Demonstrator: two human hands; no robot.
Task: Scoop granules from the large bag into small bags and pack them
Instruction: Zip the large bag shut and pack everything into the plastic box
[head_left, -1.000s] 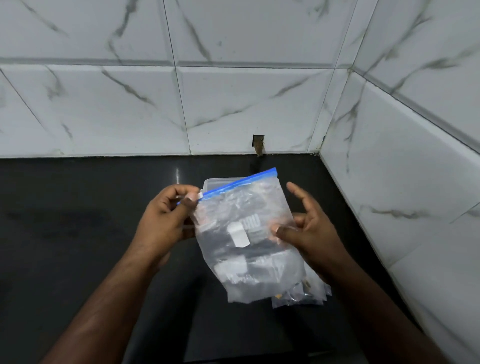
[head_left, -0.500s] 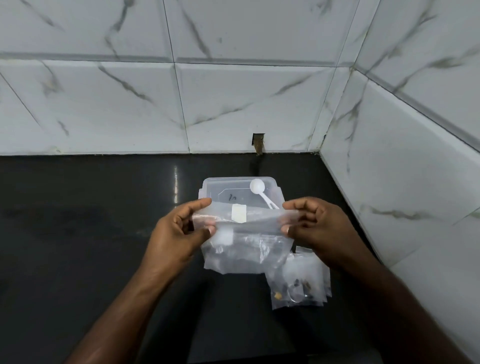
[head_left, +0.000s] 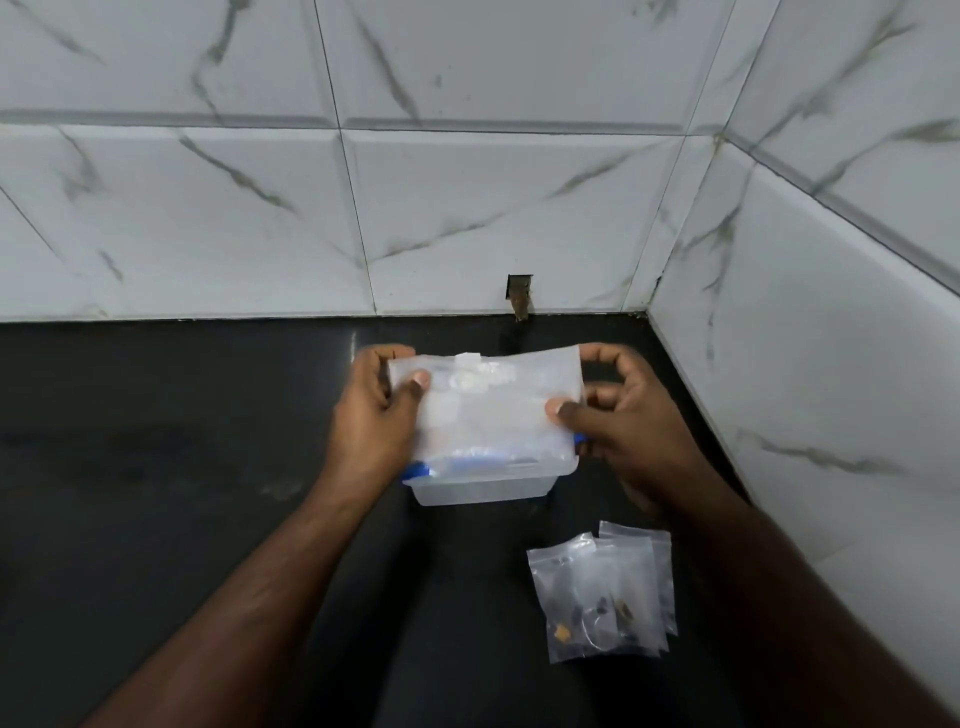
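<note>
The large clear zip bag (head_left: 493, 410), folded over with its blue zip strip at the lower edge, lies across the top of a clear plastic container (head_left: 478, 491). My left hand (head_left: 376, 421) grips the bag's left side, thumb on top. My right hand (head_left: 621, 421) pinches its right side between thumb and fingers. A small stack of little clear zip bags (head_left: 602, 592) with a few dark and tan bits inside lies on the black counter (head_left: 156, 467), near my right forearm. The container's inside is hidden by the bag.
White marble-look tiled walls meet in a corner at the back right (head_left: 652, 291). A small notch (head_left: 519, 296) sits at the base of the back wall. The dark counter stretches away to the left.
The large bag has been folded over and moved forward onto the container, covering the white spoon seen inside it before. The small bags now lie uncovered on the counter.
</note>
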